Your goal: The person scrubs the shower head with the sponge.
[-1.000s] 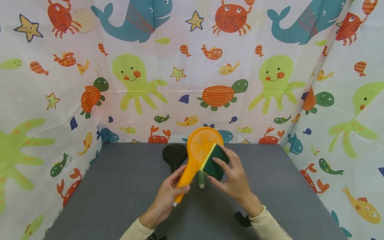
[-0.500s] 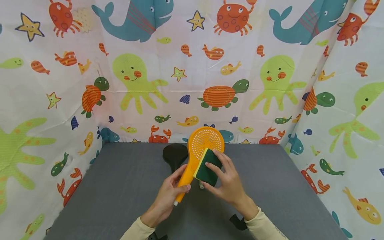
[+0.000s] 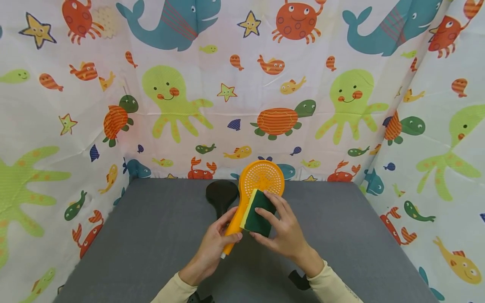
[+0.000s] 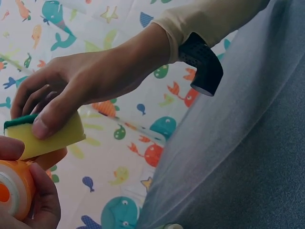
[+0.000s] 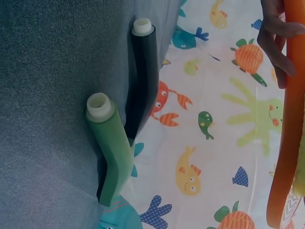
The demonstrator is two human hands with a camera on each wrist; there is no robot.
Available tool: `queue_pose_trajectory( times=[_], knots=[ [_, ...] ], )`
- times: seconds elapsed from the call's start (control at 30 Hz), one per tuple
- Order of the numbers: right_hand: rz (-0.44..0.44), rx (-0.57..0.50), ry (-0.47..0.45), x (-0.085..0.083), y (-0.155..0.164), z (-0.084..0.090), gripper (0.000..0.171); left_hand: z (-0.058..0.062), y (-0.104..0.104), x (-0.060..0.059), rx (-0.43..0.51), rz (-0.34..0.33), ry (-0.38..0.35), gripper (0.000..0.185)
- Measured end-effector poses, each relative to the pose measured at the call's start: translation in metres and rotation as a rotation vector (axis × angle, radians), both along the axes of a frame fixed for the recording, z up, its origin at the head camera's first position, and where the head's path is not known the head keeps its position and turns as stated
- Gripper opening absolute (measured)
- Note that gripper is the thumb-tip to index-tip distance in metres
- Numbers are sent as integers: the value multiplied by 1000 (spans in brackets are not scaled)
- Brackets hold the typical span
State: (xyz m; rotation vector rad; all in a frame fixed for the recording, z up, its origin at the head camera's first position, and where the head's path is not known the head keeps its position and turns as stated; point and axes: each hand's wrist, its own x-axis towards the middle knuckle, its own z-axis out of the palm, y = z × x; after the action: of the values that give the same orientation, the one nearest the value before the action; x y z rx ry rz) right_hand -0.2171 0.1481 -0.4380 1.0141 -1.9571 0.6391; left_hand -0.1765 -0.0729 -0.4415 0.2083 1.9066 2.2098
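My left hand [image 3: 212, 246] grips an orange shower head [image 3: 235, 221] by its handle, with the round perforated face tilted up and away from me. In my right hand [image 3: 289, 235] is a yellow sponge [image 3: 259, 213] with a green scouring side, pinched between thumb and fingers. The sponge's yellow side lies against the shower head where the handle meets the face, covering the face's lower part. In the left wrist view, the sponge [image 4: 52, 139] sits on top of the orange shower head [image 4: 24, 191], its green side under the right fingers.
A black shower head [image 3: 221, 194] lies on the grey table [image 3: 151, 235] behind my left hand. Beside it, a green shower head [image 5: 114, 148] shows in the right wrist view; the sponge and hands hide it in the head view. Patterned curtains [image 3: 227, 139] surround the table.
The sponge and my right hand have slid down and left, from the perforated face toward the handle. My left hand keeps its grip on the shower head, almost unmoved.
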Motion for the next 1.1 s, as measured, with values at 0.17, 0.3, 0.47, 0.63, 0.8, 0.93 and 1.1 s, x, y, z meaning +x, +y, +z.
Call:
queue_pose_trajectory(
  times=[0.17,0.3,0.47,0.63,0.8,0.93,1.1],
  knots=[
    [-49,-21,4,-3,0,0,55,3,1,2,-1,2,-7,68],
    [-43,-33,2,-4,-2,1,56,4,1,3,14,-23,-22,70],
    [-28,-39,7,-3,-4,2,56,1,-2,-1,117,-99,-55,65],
    [-26,-38,12,-4,-4,3,55,-3,-3,-5,188,-135,-88,58],
    [-29,-26,15,-3,-4,3,55,-4,-2,-4,198,-117,-104,49],
    [-26,-30,18,-4,-5,2,55,-3,-1,-4,219,-112,-108,48],
    [-17,-34,16,-4,-6,0,55,-3,0,-5,199,-90,-95,53]
  ],
)
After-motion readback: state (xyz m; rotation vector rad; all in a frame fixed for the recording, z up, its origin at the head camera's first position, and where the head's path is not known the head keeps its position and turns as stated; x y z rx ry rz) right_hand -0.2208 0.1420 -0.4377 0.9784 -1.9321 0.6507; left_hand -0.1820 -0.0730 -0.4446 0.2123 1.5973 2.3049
